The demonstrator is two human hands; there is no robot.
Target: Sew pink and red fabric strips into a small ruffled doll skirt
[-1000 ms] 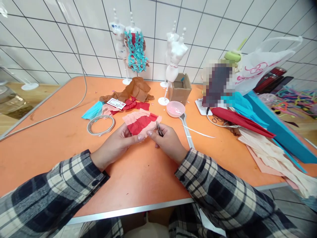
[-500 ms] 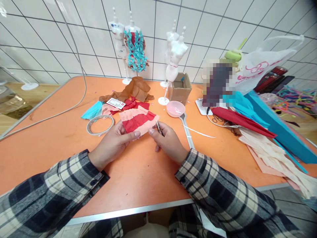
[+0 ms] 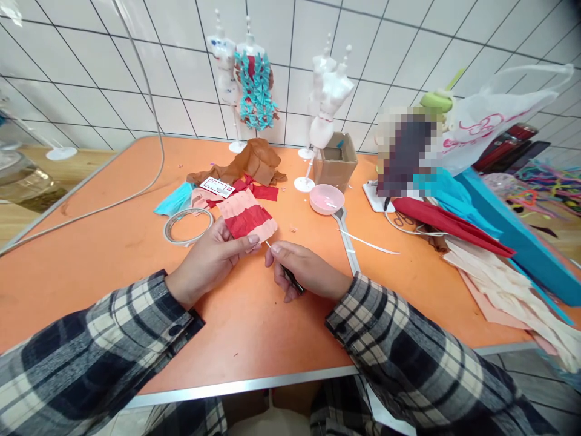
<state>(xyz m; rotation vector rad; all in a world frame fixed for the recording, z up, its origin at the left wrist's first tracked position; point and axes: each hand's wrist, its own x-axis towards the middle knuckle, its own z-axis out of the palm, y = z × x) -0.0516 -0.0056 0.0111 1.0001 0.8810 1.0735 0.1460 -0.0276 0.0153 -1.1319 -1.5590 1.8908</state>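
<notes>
While L hand holds striped pc, tbl edge (silvery) lies apart.

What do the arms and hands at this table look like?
They're a person's. The left hand and right hand wear no gloves. The left sleeve and right sleeve are long, plaid in dark navy or black, grey and cream. A dark round button shows on the left cuff.
</notes>
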